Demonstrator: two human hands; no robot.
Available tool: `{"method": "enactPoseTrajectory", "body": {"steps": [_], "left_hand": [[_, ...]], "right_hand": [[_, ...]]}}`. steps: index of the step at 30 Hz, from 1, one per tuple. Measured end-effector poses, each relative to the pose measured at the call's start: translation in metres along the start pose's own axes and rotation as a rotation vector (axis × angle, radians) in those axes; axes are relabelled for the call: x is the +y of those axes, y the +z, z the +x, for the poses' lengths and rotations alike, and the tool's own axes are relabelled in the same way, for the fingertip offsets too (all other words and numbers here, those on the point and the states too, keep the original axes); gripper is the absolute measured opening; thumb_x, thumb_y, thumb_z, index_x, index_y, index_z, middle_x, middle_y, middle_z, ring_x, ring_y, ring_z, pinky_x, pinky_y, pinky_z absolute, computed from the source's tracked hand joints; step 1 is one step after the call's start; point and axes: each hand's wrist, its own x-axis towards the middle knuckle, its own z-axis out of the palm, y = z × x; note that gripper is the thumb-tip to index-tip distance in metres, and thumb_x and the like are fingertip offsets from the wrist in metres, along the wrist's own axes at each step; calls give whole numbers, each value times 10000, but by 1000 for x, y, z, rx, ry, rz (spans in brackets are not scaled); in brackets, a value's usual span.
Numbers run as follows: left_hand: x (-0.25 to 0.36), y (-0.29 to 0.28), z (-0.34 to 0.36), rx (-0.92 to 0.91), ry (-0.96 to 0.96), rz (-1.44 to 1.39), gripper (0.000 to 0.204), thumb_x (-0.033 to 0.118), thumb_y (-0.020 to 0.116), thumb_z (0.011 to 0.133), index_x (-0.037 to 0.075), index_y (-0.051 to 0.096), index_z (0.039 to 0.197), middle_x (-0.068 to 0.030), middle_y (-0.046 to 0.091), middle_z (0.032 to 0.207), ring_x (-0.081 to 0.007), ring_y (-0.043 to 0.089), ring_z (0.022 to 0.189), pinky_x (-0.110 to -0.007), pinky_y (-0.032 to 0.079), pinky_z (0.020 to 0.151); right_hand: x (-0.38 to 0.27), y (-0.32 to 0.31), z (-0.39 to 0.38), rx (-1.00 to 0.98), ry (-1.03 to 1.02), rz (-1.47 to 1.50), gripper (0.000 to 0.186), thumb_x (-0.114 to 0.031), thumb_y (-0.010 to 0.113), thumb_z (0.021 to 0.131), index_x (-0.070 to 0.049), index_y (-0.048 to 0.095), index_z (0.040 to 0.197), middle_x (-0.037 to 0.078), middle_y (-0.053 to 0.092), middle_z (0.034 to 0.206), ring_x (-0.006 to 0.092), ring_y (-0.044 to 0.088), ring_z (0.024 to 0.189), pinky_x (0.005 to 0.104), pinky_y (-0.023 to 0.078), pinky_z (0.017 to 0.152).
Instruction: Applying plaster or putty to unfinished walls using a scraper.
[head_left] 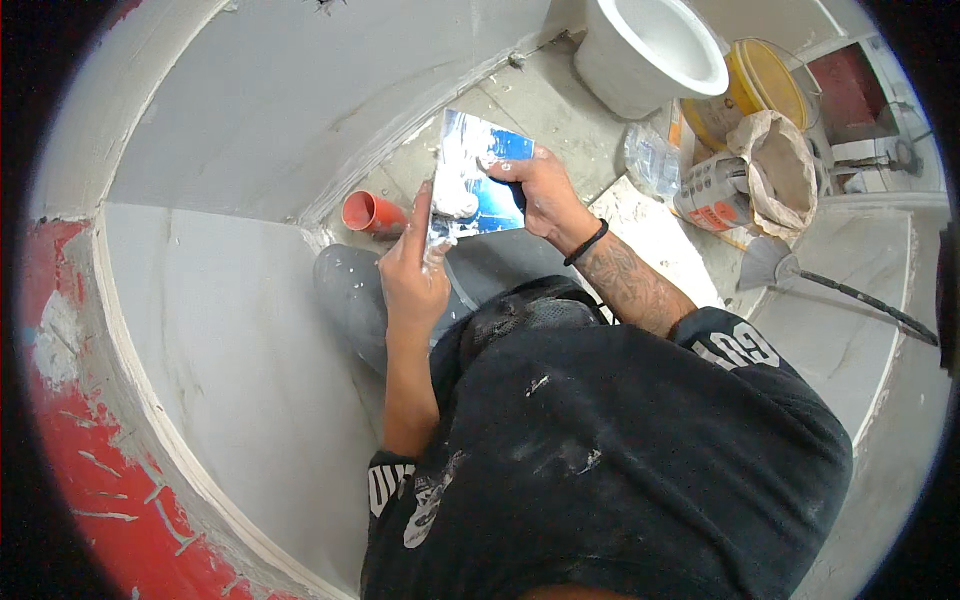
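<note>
A flat, shiny plastering trowel (505, 215) is held up in front of my knees, its face blue with reflection and smeared with white paste. A thick lump of the paste (457, 205) sits near its left side. My right hand (548, 197) grips its right side, thumb lying on the face; a dark part shows under the fingers. My left hand (412, 275) holds the left edge, with its fingers reaching up along it and paste on them. Part of that grip is hidden behind the edge.
Beyond my left knee, an orange-red pipe (372, 212) stands near the grey wall. A white toilet bowl (650, 55) is at the back. Rightward are a yellow bucket (765, 85), an opened paper sack (785, 170), a plastic bottle (652, 160) and a mixing paddle (770, 264).
</note>
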Motion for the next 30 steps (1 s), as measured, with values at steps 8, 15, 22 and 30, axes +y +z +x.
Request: {"method": "enactPoseTrajectory", "body": {"steps": [8,15,22,30], "left_hand": [[-2,-3,-1,-133,4,149,700,-177,421,700,48,383,1362,-205,466,1318,-373,528,1125,-393,513,854],[-4,-3,-7,-146,5,240,633,-137,478,759,67,396,1352,-210,462,1313,-378,501,1146,-409,508,814],[-44,-5,-5,-159,-638,283,434,-33,509,852,-29,421,1278,-200,596,1122,-350,614,935,-400,487,840],[-37,-8,-5,474,-686,-1371,294,-5,510,864,-44,488,1155,-105,583,1043,-207,602,960,-373,510,846]], "right_hand": [[10,-15,6,-60,145,92,218,70,518,793,82,560,1007,159,638,911,249,662,786,389,575,710],[16,-27,4,-102,254,213,277,27,528,793,77,543,1066,169,641,971,281,662,854,415,560,785],[3,-31,0,-193,206,390,465,-42,454,803,109,407,1241,245,552,1177,352,587,1047,489,446,972],[-24,-32,7,-236,56,217,507,19,474,727,64,457,1231,210,532,1229,357,502,1165,502,375,1031]]}}
